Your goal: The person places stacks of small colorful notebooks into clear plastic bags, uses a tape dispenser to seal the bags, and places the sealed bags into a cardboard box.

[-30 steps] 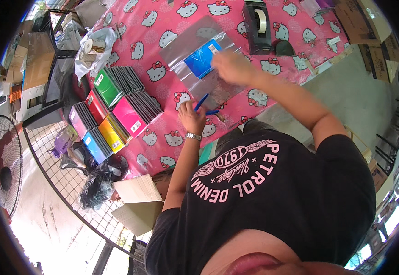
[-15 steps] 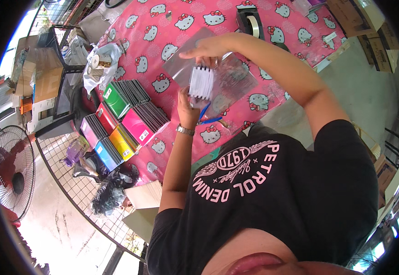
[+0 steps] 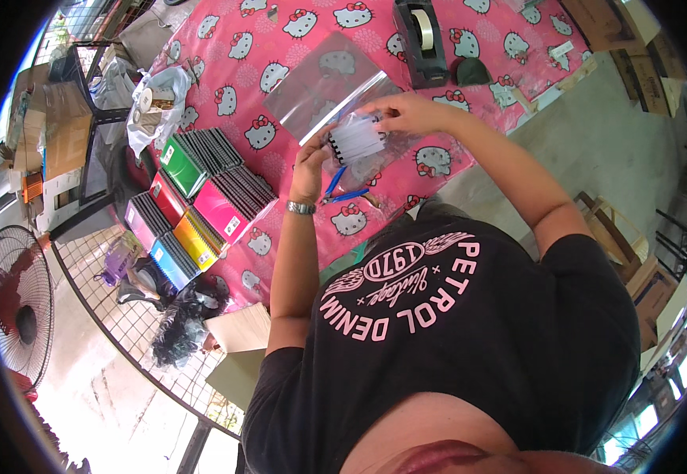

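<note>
A white-paged spiral-bound bundle (image 3: 358, 144) is resting between two hands over clear plastic (image 3: 304, 88) on the pink table (image 3: 227, 73): the left hand (image 3: 309, 167) is holding its left end; the right hand (image 3: 413, 113) is meeting its upper-right corner (whether pinching, I cannot tell).

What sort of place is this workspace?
It looks like a small, improvised workroom or storage area, though I can't be certain: stacks of spiral notebooks and a tape dispenser sit on a pink-covered table, with cardboard boxes around.
</note>
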Available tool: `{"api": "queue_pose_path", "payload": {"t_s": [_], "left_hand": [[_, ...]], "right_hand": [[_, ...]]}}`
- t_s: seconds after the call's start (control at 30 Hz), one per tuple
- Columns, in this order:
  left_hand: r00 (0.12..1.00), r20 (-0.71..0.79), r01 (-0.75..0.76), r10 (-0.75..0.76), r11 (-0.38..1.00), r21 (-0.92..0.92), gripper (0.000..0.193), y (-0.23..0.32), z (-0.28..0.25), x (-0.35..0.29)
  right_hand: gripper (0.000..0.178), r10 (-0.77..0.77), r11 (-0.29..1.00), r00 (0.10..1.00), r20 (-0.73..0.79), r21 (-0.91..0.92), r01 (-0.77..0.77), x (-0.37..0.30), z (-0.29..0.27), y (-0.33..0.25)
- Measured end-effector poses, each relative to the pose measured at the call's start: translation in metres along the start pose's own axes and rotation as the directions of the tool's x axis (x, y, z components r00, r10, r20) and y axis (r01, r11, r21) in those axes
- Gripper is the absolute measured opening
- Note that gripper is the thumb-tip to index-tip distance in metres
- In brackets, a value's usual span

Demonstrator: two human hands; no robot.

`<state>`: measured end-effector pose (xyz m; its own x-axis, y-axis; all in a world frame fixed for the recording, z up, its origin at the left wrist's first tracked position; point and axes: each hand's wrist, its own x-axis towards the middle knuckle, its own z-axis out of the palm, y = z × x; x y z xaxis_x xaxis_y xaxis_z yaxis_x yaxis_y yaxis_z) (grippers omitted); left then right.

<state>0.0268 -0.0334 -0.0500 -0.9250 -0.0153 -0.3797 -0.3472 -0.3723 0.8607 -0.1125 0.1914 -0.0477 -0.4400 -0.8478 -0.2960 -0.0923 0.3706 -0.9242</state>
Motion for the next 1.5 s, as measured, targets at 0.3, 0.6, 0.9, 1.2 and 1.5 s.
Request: {"api": "queue_pose_path", "payload": {"t_s": [0.3, 0.6, 0.9, 1.2, 1.5], "left_hand": [[0.943, -0.005, -0.184, 0.332, 0.535, 0.825, 0.026, 0.011, 0.016, 0.026], [0.915, 0.158, -0.297, 0.372, 0.355, 0.886, 0.03, 0.016, 0.038, -0.009], [0.82, 0.345, -0.438, 0.457, 0.112, 0.892, 0.035, -0.01, 0.015, -0.023], [0.818, -0.229, 0.014, 0.528, 0.38, 0.925, 0.02, -0.012, 0.036, -0.016], [0.95, -0.169, 0.117, 0.262, 0.204, 0.972, 0.033, 0.024, 0.035, 0.006]], "right_hand": [[0.018, -0.375, 0.901, 0.911, -0.169, -0.296, 0.316, 0.023, 0.017, -0.013], [0.029, -0.557, 0.778, 0.823, -0.112, -0.417, 0.47, -0.014, 0.023, -0.017], [0.021, -0.635, 0.62, 0.756, -0.159, -0.688, 0.376, -0.014, 0.055, -0.012], [0.02, -0.348, 0.823, 0.756, -0.554, -0.567, -0.036, -0.001, 0.067, -0.024], [0.025, 0.145, 0.974, 0.329, -0.933, 0.076, -0.214, -0.015, -0.043, 0.053]]}}
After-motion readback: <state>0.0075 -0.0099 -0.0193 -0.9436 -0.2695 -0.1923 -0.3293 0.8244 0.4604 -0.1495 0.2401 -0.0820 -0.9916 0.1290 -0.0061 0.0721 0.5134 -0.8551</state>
